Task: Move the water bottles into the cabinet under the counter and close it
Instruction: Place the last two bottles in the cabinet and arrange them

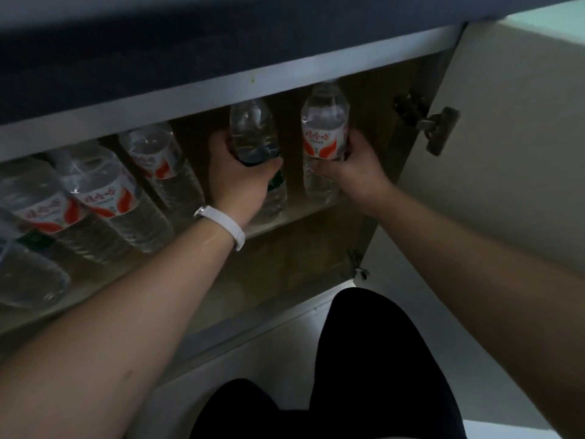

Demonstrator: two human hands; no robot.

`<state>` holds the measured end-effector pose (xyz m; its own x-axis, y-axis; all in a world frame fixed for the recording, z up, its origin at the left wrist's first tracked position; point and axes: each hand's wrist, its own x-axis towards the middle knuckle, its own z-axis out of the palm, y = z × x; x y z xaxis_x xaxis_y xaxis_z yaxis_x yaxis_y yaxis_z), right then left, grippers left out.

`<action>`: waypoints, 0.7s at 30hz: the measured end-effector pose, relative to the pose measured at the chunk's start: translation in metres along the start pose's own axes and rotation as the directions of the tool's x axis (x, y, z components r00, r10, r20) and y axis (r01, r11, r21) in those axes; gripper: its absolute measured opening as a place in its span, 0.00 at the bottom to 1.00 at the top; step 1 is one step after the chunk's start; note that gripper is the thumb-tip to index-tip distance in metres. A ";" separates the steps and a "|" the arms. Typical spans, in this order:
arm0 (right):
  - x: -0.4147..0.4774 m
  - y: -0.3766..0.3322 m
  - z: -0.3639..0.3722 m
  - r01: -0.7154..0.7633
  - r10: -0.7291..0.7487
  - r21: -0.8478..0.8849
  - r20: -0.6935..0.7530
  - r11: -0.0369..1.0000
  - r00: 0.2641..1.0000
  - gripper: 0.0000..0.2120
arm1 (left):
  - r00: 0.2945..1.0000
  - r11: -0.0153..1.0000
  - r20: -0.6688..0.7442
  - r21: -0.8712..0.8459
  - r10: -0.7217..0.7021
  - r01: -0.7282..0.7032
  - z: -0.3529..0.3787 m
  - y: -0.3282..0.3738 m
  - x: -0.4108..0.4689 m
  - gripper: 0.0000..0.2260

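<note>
Both my hands reach into the open cabinet under the dark counter [158,42]. My left hand [243,182], with a white wristband, is shut on a clear water bottle [251,128] with a dark label, standing on the wooden shelf [278,221]. My right hand [348,167] is shut on a second clear bottle [324,122] with a red-and-white label, upright on the same shelf near the cabinet's right wall. Several more bottles [98,191] with red-and-white labels stand in a row to the left on the shelf.
The cabinet door [506,153] stands swung open on the right, its metal hinge [433,125] showing. Below the shelf is a lower compartment [285,270]. My dark-clad knees [373,359] are over the pale floor in front of the cabinet.
</note>
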<state>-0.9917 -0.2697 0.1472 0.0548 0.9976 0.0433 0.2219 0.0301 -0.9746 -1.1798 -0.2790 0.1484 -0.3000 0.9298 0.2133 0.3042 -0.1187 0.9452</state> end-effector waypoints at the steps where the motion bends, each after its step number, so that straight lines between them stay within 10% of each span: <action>1: 0.004 0.004 0.002 -0.001 0.001 0.004 -0.002 1.000 1.000 0.30 | 1.000 1.000 -0.014 0.003 0.012 -0.012 0.002 -0.003 0.002 0.34; 14: 0.014 0.029 -0.002 -0.021 0.016 0.042 0.113 0.999 0.993 0.31 | 0.999 0.999 0.035 0.025 0.020 -0.021 0.007 -0.025 0.004 0.38; 21: 0.006 0.051 0.037 -0.050 -0.003 -0.240 -0.216 0.970 0.976 0.43 | 0.978 0.987 0.183 0.140 -0.097 0.072 0.005 -0.055 -0.004 0.37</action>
<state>-1.0156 -0.2595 0.0896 0.2634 0.9602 0.0931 0.4459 -0.0356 -0.8944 -1.1908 -0.2740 0.0942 -0.1576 0.9849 0.0715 0.4057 -0.0014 0.9140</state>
